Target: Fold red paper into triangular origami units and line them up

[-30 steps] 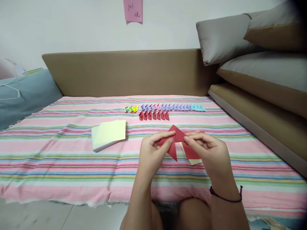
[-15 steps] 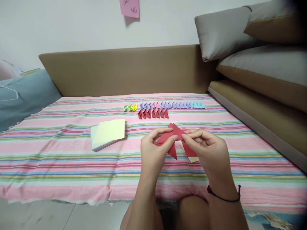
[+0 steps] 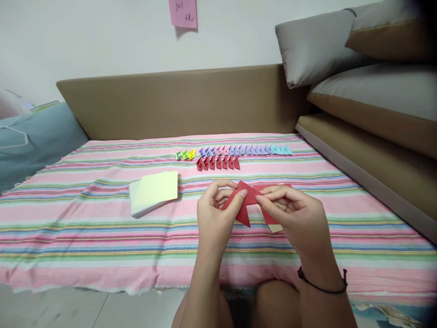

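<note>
While both hands pinch it from opposite sides, one red folded sheet point(image 3: 251, 197) is found right of centre, near side, over the striped cloth point(image 3: 102, 237); pointed at top, one flap hanging below.

Left hand point(image 3: 216, 209): narrow grip, thumb pressed on the sheet's near face, fingers along its left edge and behind.

Right hand point(image 3: 303, 218): narrow grip, thumb and fingertips on the sheet's right corner; dark cord bracelet point(image 3: 322, 288) at the wrist.

Beneath the right hand, partly hidden: red paper point(image 3: 271, 216) lying on a pale yellow sheet point(image 3: 276, 228).

Borne on the cloth, far row: small folded pieces point(image 3: 231, 150), from left to right green, yellow, violet, pink, violet and turquoise. Just nearer: seven red folded pieces point(image 3: 219, 162), side by side. Any contents of their folds: too small to tell.

Left: paper stack point(image 3: 159, 187), uneven, pale yellow on top.

Far side: brown backrest point(image 3: 170, 105); pink note point(image 3: 183, 13), handwritten, on the wall point(image 3: 102, 36). Far right: grey-and-brown cushions point(image 3: 317, 50), piled.
</note>
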Available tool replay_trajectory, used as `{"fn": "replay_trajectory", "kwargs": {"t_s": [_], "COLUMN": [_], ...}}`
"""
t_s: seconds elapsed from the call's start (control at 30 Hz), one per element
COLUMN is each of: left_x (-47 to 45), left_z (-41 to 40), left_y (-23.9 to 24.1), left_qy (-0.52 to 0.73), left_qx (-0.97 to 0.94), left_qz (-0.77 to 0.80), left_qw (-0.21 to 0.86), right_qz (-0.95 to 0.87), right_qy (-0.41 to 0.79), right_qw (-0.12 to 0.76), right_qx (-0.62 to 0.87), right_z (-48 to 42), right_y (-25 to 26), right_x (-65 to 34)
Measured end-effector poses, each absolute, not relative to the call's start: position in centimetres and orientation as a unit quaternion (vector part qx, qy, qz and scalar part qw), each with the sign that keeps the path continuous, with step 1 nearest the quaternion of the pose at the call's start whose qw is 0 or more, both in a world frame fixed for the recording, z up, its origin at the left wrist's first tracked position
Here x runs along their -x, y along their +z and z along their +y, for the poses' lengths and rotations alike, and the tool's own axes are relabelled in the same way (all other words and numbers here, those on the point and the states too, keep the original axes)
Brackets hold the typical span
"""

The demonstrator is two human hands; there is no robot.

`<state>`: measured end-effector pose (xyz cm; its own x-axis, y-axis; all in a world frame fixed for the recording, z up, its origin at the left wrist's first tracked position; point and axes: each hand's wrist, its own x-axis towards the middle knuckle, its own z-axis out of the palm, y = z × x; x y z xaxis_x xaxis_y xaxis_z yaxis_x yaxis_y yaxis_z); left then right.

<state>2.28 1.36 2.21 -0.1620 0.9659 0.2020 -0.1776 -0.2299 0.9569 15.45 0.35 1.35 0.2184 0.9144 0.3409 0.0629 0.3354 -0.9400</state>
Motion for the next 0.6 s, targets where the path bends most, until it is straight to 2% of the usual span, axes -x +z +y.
{"fn": "replay_trajectory", "kwargs": {"t_s": [0.27,0.4,0.5,0.6], "left_x": [-1.72,-1.98,-2.18,-2.21], "left_z": [1.2,1.32,1.45,1.57], "left_y": [2.57,2.12,1.83,1.69], "left_qy": [0.578,0.604,0.621,0.624], "left_qx": [-0.481,-0.421,-0.376,-0.36], "left_qz": [0.444,0.424,0.416,0.425], "left_qw": [0.488,0.527,0.547,0.548], "right_qz": [-0.534,-0.483,-0.472,-0.475], "right_qy": [0.358,0.427,0.498,0.512], "right_qw": [0.614,0.619,0.57,0.537], "right_qx": [0.458,0.449,0.452,0.472], "right_z": [0.2,0.38,0.57,0.75], "right_y": [1.46,1.75,1.7,1.44], "right_x": [-15.9,-15.79,-15.44,-15.03]}}
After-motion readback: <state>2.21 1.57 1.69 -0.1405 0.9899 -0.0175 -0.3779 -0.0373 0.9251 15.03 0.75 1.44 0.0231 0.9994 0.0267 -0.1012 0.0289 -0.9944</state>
